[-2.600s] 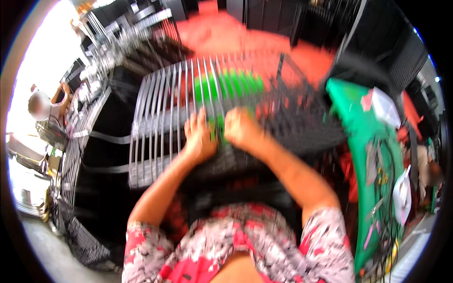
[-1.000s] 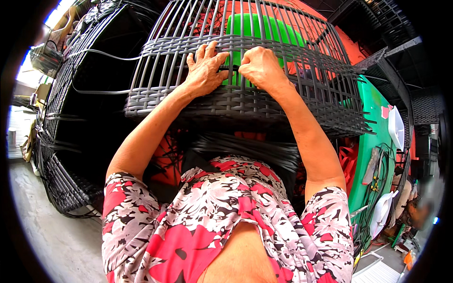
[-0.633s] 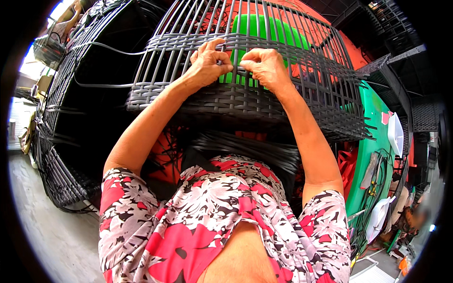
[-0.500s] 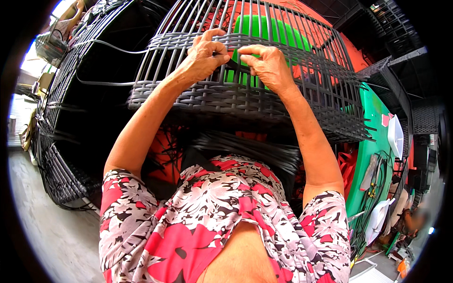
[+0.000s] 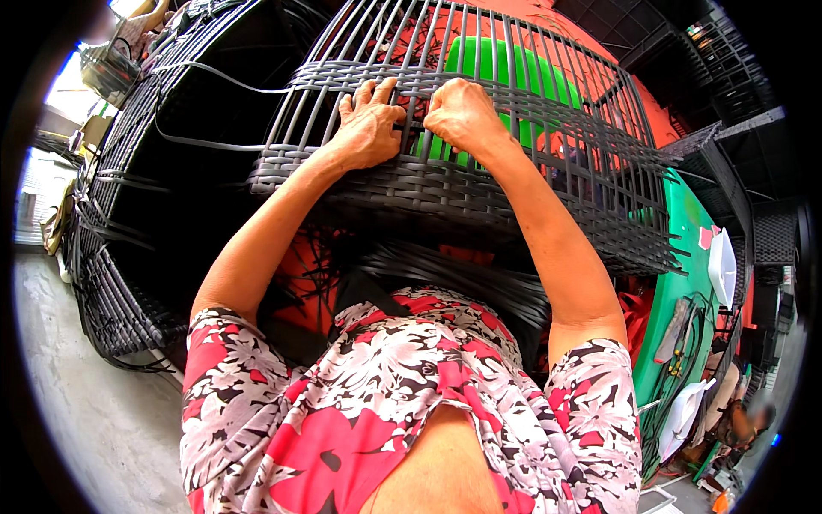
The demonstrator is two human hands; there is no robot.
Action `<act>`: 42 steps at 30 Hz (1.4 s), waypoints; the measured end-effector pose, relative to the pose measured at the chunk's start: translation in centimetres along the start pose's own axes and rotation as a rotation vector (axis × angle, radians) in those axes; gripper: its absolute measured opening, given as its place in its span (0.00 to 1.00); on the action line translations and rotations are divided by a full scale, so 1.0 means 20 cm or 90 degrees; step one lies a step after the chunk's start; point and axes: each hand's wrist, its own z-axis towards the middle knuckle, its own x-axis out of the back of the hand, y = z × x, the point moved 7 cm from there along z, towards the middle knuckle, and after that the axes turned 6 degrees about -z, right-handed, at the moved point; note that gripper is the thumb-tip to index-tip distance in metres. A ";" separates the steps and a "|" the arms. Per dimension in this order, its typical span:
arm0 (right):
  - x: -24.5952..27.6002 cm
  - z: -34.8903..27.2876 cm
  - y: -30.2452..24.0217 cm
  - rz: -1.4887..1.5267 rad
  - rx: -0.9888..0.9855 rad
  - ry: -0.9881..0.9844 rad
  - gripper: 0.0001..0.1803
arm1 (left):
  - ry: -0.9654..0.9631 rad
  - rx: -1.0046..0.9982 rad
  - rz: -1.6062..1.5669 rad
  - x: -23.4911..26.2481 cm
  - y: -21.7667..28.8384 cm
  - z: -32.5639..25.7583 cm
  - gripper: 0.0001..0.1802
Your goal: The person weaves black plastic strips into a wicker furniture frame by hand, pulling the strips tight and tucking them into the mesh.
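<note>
Before me stands a woven panel of dark grey plastic rattan (image 5: pixel 411 184), with upright rods and bands of weaving across them. My left hand (image 5: pixel 368 128) lies against the upper woven band (image 5: pixel 330 75), its fingers spread over the strands and rods. Just right of it, my right hand (image 5: pixel 467 116) is curled into a fist at that band's lower edge; what its fingers grip is hidden. Long loose grey strands (image 5: pixel 205 144) run from the panel's left side toward the left edge of the view.
Another dark woven piece (image 5: pixel 111 248) stands close on the left. Behind the rods shows a bright green chair-like shape (image 5: pixel 514 68). On the right, a green board (image 5: pixel 676 248) carries white trays (image 5: pixel 722 265) and cables. A bundle of dark strands (image 5: pixel 462 274) lies across my lap.
My left fingers have spread onto the upper band and come down slightly. My right hand has turned from a pinch into a fist. The view has shifted a little.
</note>
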 end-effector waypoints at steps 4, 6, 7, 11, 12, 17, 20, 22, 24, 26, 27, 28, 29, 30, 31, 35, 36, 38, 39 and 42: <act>-0.07 0.02 -0.03 0.046 -0.003 -0.093 0.08 | 0.003 -0.030 -0.068 -0.04 -0.04 0.02 0.17; -0.10 0.02 -0.02 0.146 0.044 -0.093 0.07 | 0.004 -0.040 -0.114 -0.04 -0.06 0.02 0.11; -0.12 0.02 0.02 0.196 0.029 -0.096 0.07 | -0.002 -0.042 -0.134 -0.03 -0.06 0.02 0.10; -0.09 -0.03 0.05 0.323 0.007 -0.067 0.09 | 0.019 -0.055 -0.261 0.02 -0.07 0.01 0.04; -0.06 -0.06 0.04 0.334 0.009 -0.022 0.09 | 0.029 -0.050 -0.301 0.05 -0.07 0.01 0.04; 0.04 -0.08 -0.04 0.276 0.192 0.170 0.09 | 0.076 -0.092 -0.225 0.23 -0.01 -0.02 0.04; -0.05 -0.06 -0.12 0.512 0.136 0.000 0.08 | 0.139 -0.146 -0.264 0.37 0.02 -0.04 0.03; -0.08 -0.05 -0.14 0.618 0.104 -0.045 0.07 | 0.157 -0.167 -0.263 0.42 0.01 -0.05 0.03; -0.10 -0.02 -0.11 0.546 0.064 -0.025 0.06 | 0.185 -0.126 -0.333 0.39 -0.07 -0.05 0.05; -0.12 0.00 -0.08 0.515 0.027 0.009 0.05 | 0.220 -0.099 -0.287 0.32 -0.17 -0.05 0.09; -0.11 0.01 -0.10 0.439 -0.004 0.002 0.05 | 0.213 -0.076 -0.184 0.29 -0.20 -0.05 0.09; -0.09 0.01 -0.13 0.363 -0.034 -0.005 0.05 | 0.180 -0.048 -0.134 0.23 -0.23 -0.06 0.09; -0.08 0.00 -0.15 0.286 -0.064 -0.012 0.05 | 0.146 -0.020 -0.083 0.18 -0.26 -0.09 0.09; -0.10 0.04 -0.15 0.230 -0.048 -0.028 0.06 | 0.142 -0.024 -0.056 0.14 -0.26 -0.09 0.09; -0.11 0.09 -0.14 0.169 -0.039 -0.029 0.07 | 0.143 -0.040 -0.052 0.15 -0.25 -0.06 0.10; -0.22 0.08 -0.33 -0.358 0.476 0.237 0.06 | 0.105 -0.016 -0.030 0.10 -0.29 -0.06 0.14; -0.24 0.15 -0.29 -0.219 0.341 0.172 0.08 | 0.082 -0.006 -0.068 0.09 -0.31 -0.06 0.17; -0.31 0.25 -0.21 0.015 0.131 0.053 0.12 | 0.054 0.034 -0.102 0.10 -0.33 -0.05 0.20; -0.33 0.26 -0.19 0.000 0.137 0.020 0.11 | 0.046 0.045 -0.147 0.09 -0.33 -0.04 0.22; -0.31 0.24 -0.21 0.038 0.083 -0.030 0.11 | 0.039 0.012 -0.121 0.04 -0.36 -0.05 0.20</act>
